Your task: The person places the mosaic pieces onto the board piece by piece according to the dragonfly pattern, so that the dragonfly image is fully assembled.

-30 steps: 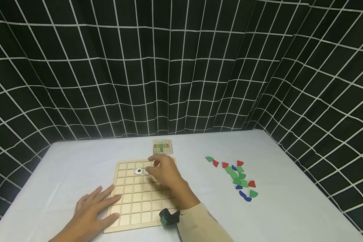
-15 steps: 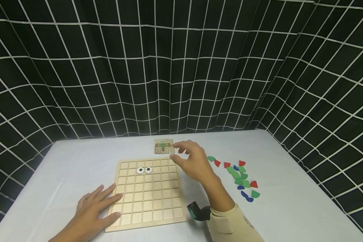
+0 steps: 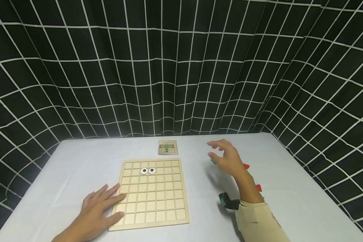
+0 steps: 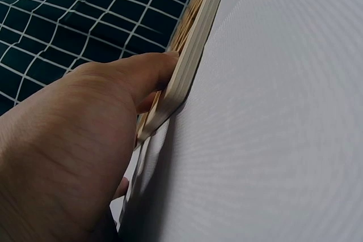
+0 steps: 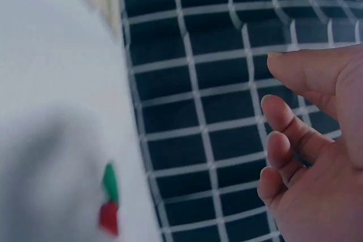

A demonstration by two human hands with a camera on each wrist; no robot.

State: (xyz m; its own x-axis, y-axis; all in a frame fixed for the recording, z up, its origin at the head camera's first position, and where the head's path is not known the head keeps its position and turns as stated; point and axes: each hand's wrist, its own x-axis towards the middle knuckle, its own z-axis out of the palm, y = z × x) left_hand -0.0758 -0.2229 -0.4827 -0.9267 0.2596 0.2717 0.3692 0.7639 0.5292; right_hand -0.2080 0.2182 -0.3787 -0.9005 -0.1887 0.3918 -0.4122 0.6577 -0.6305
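A square wooden grid board [image 3: 157, 196] lies on the white table. Two round white eye pieces [image 3: 152, 171] with black pupils sit side by side in its second row from the far edge. My left hand [image 3: 98, 210] rests on the board's left edge, fingers spread and thumb laid over the rim [image 4: 187, 72]. Right of the board, my right hand [image 3: 228, 158] is raised over the table with thumb and fingers apart, holding nothing. Under and behind that arm are red pieces [image 3: 258, 188] and bits of green; the right wrist view shows a green piece [image 5: 110, 183] touching a red one [image 5: 109, 219].
A small pattern card [image 3: 168, 148] lies beyond the board's far edge, with eyes and green and red shapes on its grid. Black cloth with white grid lines [image 3: 181, 84] hangs behind the table. My right forearm hides most of the loose pieces.
My right hand has let go of the second eye piece on the board and moved right, past the card, toward the loose pieces. The left hand has stayed on the board's edge.
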